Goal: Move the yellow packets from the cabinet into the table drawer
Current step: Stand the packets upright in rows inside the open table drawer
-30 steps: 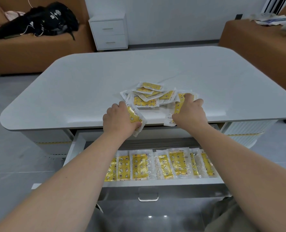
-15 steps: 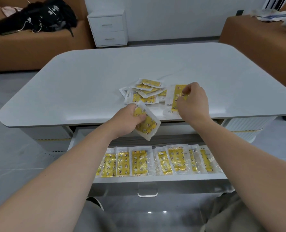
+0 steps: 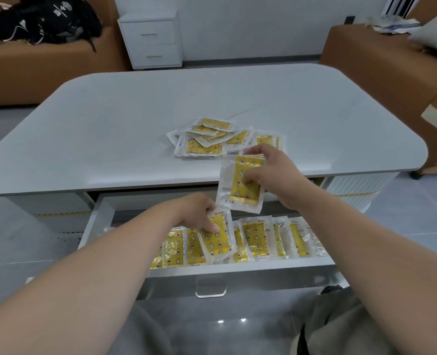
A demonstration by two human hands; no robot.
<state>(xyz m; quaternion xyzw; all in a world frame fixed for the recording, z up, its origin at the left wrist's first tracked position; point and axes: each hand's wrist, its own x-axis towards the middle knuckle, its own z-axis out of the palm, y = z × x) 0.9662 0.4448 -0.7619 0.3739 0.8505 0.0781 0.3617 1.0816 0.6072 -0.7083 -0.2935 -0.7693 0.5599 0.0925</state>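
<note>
Yellow packets (image 3: 207, 139) lie heaped loose on the table (image 3: 109, 119). More lie side by side in a row (image 3: 257, 239) in the open drawer (image 3: 237, 270) beneath the table's near edge, and I hold one in each hand. My left hand (image 3: 196, 216) reaches down into the drawer, forearm bare and running in from the lower left, wrist bent slightly downward. Its fingers are curled round the upper end of the left packet (image 3: 218, 242), with the thumb laid across the printed face. That packet lies tilted, its top leaning left, and overlaps the middle of the row. I cannot tell whether its lower edge rests on the packets beneath. My right hand (image 3: 273, 172) is held higher, at the table's near edge, forearm bare and coming in from the lower right. Thumb and curled fingers pinch the right packet (image 3: 237, 190) by its right side, the forefinger hooked over the top edge. This packet hangs nearly upright in the air, off the tabletop and above the back of the drawer. Its lower left corner is just beside the knuckles of my left hand; contact cannot be determined. The heaped packets sit just beyond my right hand, overlapping one another at mixed angles. Beyond the table stand a small white cabinet (image 3: 150, 39) with two drawers, both closed, and a brown sofa (image 3: 45, 73) bearing a black bag (image 3: 45, 19).
</note>
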